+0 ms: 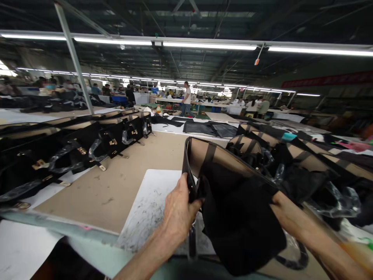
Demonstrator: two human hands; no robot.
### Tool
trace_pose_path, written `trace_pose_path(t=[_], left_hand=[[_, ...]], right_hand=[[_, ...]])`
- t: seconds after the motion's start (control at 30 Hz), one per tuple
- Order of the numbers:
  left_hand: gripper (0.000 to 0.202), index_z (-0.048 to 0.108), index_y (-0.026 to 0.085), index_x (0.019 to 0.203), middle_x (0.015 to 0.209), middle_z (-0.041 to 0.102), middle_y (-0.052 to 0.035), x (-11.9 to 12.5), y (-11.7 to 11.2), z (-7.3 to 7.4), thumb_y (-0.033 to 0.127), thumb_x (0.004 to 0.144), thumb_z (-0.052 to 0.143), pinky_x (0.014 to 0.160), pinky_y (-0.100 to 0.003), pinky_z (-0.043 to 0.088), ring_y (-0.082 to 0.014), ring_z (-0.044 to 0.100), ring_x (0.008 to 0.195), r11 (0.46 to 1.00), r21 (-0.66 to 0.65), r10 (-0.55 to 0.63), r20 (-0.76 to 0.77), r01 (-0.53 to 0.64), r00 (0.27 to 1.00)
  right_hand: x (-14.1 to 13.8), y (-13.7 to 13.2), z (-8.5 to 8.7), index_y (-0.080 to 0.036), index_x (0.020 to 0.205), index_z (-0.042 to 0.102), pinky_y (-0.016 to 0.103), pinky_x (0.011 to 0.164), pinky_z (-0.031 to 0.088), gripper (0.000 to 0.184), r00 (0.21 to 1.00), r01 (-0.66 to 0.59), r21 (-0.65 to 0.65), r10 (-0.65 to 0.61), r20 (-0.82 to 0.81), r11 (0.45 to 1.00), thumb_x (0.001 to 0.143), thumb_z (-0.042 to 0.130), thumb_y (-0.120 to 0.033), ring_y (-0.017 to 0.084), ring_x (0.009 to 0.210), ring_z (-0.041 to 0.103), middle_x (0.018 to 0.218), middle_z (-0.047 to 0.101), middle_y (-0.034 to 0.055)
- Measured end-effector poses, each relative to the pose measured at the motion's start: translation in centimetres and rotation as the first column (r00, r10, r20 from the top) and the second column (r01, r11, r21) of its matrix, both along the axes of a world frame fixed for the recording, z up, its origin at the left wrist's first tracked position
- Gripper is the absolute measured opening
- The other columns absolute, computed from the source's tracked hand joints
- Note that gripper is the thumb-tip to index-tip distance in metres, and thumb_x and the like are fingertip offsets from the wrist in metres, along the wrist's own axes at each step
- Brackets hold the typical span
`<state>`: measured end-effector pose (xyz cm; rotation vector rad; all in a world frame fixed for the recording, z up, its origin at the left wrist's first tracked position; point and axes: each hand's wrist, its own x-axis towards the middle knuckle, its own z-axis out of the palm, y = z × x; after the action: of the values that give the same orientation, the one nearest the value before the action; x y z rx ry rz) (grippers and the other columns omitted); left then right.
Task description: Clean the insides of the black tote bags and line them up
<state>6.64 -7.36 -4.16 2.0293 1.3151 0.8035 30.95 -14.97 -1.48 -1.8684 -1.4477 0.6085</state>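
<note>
My left hand (179, 210) is closed on the near rim of an open black handbag (241, 217) with a tan lining, thumb and fingers pinching its edge. The bag lies tilted on its side over a scuffed white board (151, 202). My right forearm (297, 225) reaches into the bag's mouth; that hand is hidden inside, so its fingers do not show. A dark strap hangs below the bag near the table's front edge.
A row of black handbags (72, 151) with plastic-wrapped handles lines the left of the brown table (116, 186). More open bags (291, 155) pile at the right. Dark cut fabric (210, 128) lies farther back. People stand at distant tables.
</note>
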Motion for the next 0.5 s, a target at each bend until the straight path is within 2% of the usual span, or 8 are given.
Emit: trace_pose_path(t=[0.1, 0.2, 0.27, 0.33, 0.4, 0.43, 0.47, 0.5], left_hand=[[0.044, 0.036, 0.021, 0.104, 0.074, 0.056, 0.0020, -3.8, -0.1, -0.8, 0.013, 0.064, 0.052, 0.056, -0.021, 0.034, -0.0139, 0.053, 0.068, 1.000, -0.008, 0.027, -0.055, -0.028, 0.998], [0.036, 0.039, 0.020, 0.097, 0.075, 0.055, 0.0009, -6.8, 0.3, -1.8, 0.011, 0.063, 0.051, 0.058, -0.021, 0.035, -0.0146, 0.054, 0.070, 0.994, -0.020, 0.103, -0.156, -0.107, 0.982], [0.031, 0.040, 0.019, 0.095, 0.082, 0.055, -0.0022, -7.6, 0.6, -2.2, 0.014, 0.066, 0.050, 0.063, -0.023, 0.036, -0.0165, 0.055, 0.077, 0.985, 0.000, 0.170, -0.199, -0.174, 0.965], [0.028, 0.040, 0.018, 0.096, 0.091, 0.053, -0.0053, -7.5, 0.7, -2.3, 0.016, 0.069, 0.049, 0.066, -0.024, 0.037, -0.0177, 0.055, 0.082, 0.979, 0.034, 0.204, -0.211, -0.201, 0.956], [0.027, 0.039, 0.019, 0.097, 0.097, 0.051, -0.0069, -7.1, 0.7, -2.3, 0.018, 0.071, 0.048, 0.068, -0.025, 0.037, -0.0177, 0.055, 0.084, 0.980, 0.044, 0.199, -0.220, -0.194, 0.955], [0.027, 0.039, 0.019, 0.097, 0.098, 0.051, -0.0071, -6.8, 0.6, -2.3, 0.019, 0.072, 0.047, 0.069, -0.025, 0.037, -0.0175, 0.055, 0.084, 0.981, 0.039, 0.192, -0.226, -0.188, 0.955], [0.027, 0.039, 0.018, 0.098, 0.098, 0.050, -0.0071, -6.6, 0.6, -2.3, 0.019, 0.072, 0.047, 0.069, -0.025, 0.038, -0.0172, 0.055, 0.083, 0.983, 0.033, 0.184, -0.230, -0.182, 0.956], [0.027, 0.039, 0.018, 0.098, 0.097, 0.050, -0.0070, -6.4, 0.7, -2.4, 0.019, 0.072, 0.047, 0.068, -0.025, 0.038, -0.0170, 0.055, 0.082, 0.984, 0.032, 0.178, -0.230, -0.176, 0.957]], right_hand=[[-1.2, 1.7, -2.6, -0.018, 0.062, 0.054, 0.023, 0.044, 0.038, 0.025, 0.985, 0.030, -0.007, -0.029, 0.173, 1.000, 0.065, 0.053, -0.042, 0.016, 0.051, 0.052, 0.053, 0.056, -0.0005], [-2.0, 3.2, -6.0, -0.018, 0.075, 0.057, 0.028, 0.050, 0.042, 0.037, 0.912, 0.140, -0.013, -0.124, 0.392, 0.990, 0.068, 0.049, -0.053, 0.022, 0.058, 0.056, 0.060, 0.060, 0.0030], [-2.5, 3.3, -7.6, -0.016, 0.093, 0.055, 0.034, 0.057, 0.044, 0.048, 0.814, 0.190, 0.136, -0.234, 0.532, 0.972, 0.071, 0.044, -0.057, 0.026, 0.066, 0.058, 0.071, 0.063, 0.0073], [-3.0, 2.6, -8.5, -0.013, 0.107, 0.047, 0.040, 0.070, 0.043, 0.056, 0.720, 0.136, 0.361, -0.343, 0.604, 0.922, 0.074, 0.040, -0.057, 0.030, 0.083, 0.056, 0.092, 0.061, 0.0138], [-3.5, 1.0, -9.5, -0.012, 0.112, 0.043, 0.043, 0.082, 0.037, 0.056, 0.674, 0.006, 0.521, -0.389, 0.628, 0.854, 0.076, 0.037, -0.054, 0.032, 0.099, 0.049, 0.111, 0.052, 0.0172], [-3.7, 0.1, -10.2, -0.013, 0.115, 0.041, 0.044, 0.086, 0.035, 0.054, 0.671, -0.057, 0.536, -0.366, 0.645, 0.842, 0.077, 0.037, -0.052, 0.032, 0.104, 0.046, 0.115, 0.049, 0.0166], [-4.0, -0.8, -11.1, -0.016, 0.114, 0.042, 0.045, 0.083, 0.037, 0.051, 0.673, -0.101, 0.565, -0.362, 0.645, 0.819, 0.076, 0.038, -0.051, 0.032, 0.099, 0.050, 0.111, 0.052, 0.0153], [-4.4, -1.7, -12.1, -0.016, 0.116, 0.040, 0.044, 0.081, 0.039, 0.050, 0.699, -0.108, 0.543, -0.325, 0.638, 0.833, 0.076, 0.038, -0.047, 0.032, 0.096, 0.052, 0.107, 0.055, 0.0147]])
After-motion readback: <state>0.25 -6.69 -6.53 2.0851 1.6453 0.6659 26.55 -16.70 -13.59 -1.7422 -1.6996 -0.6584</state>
